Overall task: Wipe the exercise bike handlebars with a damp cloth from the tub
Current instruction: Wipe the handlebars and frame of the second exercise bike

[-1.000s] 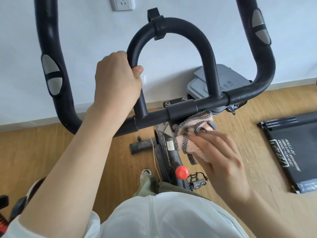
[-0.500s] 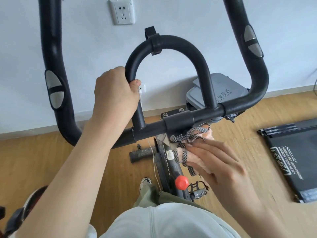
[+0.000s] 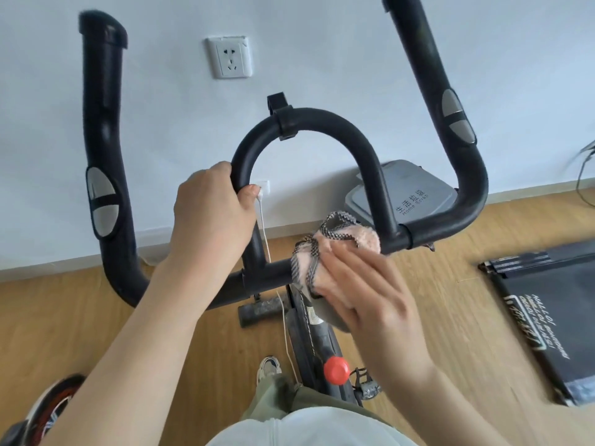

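Black foam-padded bike handlebars (image 3: 322,119) w/ both hands on them
L hand (image 3: 209,214) grips left leg of centre loop, fingers curled round it; R hand (image 3: 370,294) lies flat, fingers straight, pressing pink fluffy cloth w/ grey checked trim (image 3: 363,241) onto crossbar approx mid-bar; small red round knob (image 3: 336,370) lower down

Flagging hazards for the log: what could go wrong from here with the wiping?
The right hand only presses the cloth flat on the crossbar, so it may slip off. The left hand grips the loop, so that patch may go unwiped. A damp cloth could drip near the white cable.
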